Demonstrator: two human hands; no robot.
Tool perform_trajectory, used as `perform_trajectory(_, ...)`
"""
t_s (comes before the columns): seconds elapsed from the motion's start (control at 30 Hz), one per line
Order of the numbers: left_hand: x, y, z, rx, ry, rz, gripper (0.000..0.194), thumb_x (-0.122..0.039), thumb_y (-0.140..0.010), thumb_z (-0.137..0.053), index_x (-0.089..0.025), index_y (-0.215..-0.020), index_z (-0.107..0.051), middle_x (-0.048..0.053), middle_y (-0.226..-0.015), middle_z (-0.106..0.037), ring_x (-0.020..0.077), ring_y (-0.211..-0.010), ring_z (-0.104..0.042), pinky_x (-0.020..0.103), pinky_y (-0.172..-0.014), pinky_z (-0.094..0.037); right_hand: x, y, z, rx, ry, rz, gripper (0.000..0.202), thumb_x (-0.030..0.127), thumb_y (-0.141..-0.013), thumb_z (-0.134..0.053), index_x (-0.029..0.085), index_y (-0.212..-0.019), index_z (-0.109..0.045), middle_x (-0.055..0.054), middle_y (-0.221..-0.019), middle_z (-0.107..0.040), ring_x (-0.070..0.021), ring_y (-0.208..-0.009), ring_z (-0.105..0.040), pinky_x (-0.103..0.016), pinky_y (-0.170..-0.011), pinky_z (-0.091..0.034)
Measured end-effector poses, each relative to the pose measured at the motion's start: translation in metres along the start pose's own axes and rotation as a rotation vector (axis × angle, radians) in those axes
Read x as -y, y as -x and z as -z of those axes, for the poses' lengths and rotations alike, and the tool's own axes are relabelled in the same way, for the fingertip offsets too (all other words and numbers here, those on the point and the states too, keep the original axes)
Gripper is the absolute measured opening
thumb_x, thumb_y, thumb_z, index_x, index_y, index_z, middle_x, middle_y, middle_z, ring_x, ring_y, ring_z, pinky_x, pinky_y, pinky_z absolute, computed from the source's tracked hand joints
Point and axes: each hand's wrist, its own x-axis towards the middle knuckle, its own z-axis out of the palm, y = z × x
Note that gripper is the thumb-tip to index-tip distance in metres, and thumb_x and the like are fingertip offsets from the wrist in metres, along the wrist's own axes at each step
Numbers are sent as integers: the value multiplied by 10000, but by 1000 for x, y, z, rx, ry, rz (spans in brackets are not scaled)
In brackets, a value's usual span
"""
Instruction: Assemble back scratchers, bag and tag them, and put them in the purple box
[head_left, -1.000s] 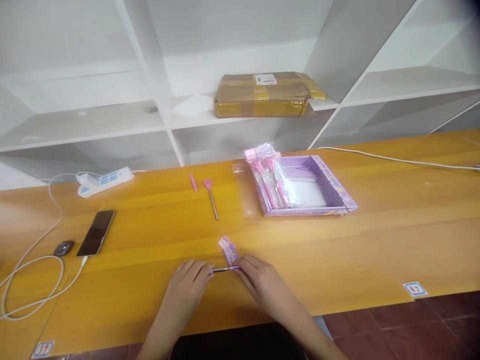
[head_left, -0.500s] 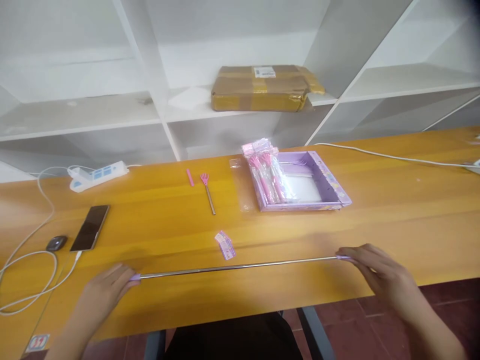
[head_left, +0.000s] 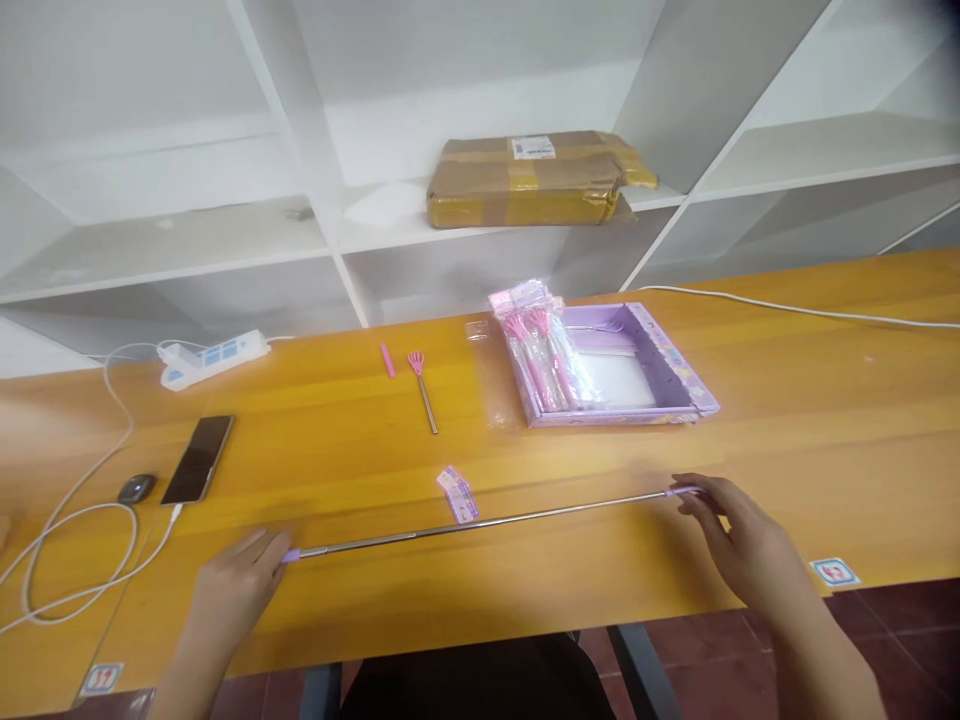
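Note:
A telescopic back scratcher (head_left: pixel 540 514), its thin metal rod drawn out long, stretches between my two hands above the front part of the table. My left hand (head_left: pixel 241 582) is closed round its purple handle end. At the other end, the fingers of my right hand (head_left: pixel 739 535) pinch the purple head, partly hidden by them. Just beyond the rod lie small purple printed cards (head_left: pixel 458 495). Farther back, a short pink-headed back scratcher (head_left: pixel 424 390) rests beside a loose pink handle piece (head_left: pixel 387 360).
At the back, a purple open box (head_left: pixel 660 412) holds bagged pink scratchers (head_left: pixel 538 355), with clear wrapping beside it. On the left are a phone (head_left: pixel 199 460), black mouse (head_left: pixel 136 489), power strip (head_left: pixel 215 360) and white cables. A taped carton (head_left: pixel 525 185) sits on the shelf.
The right end of the rod has risen a little, so it slants more. The view has shifted slightly, moving the table things rightward. Both hands keep their hold.

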Motion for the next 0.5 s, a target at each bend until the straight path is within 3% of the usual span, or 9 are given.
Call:
perform_trajectory(0.13, -8, -6, 8, 44, 149, -25, 168, -232, -1021, -598, -232, -858, -638, -26, -695, -692, 158, -577, -669, 265, -556, -487, 5, -2, -6, -49, -32, -67, 584, 737, -998, -493, 235, -1244, -662, -129, -1110, -759, -272, -836, -776, -399, -742, -598)
perform_trajectory(0.23, -15, -10, 11, 44, 309, -12, 45, -221, -993, -610, -230, -989, -654, -12, -824, -764, 149, -670, -739, 239, -631, -559, 10, -3, -9, -145, -63, -84, 663, 772, -981, -506, 210, -1310, -632, -156, -1152, -720, -273, -855, -762, -424, -767, -620)
perform_trajectory(0.5, -32, -23, 6, -51, 354, -15, 159, -126, -975, -577, -235, -1069, -645, -15, -864, -790, 135, -717, -772, 228, -700, -603, 14, -2, -13, -264, -148, -205, 626, 686, -999, -533, 184, -1363, -618, -150, -1158, -708, -251, -837, -739, -435, -751, -637)
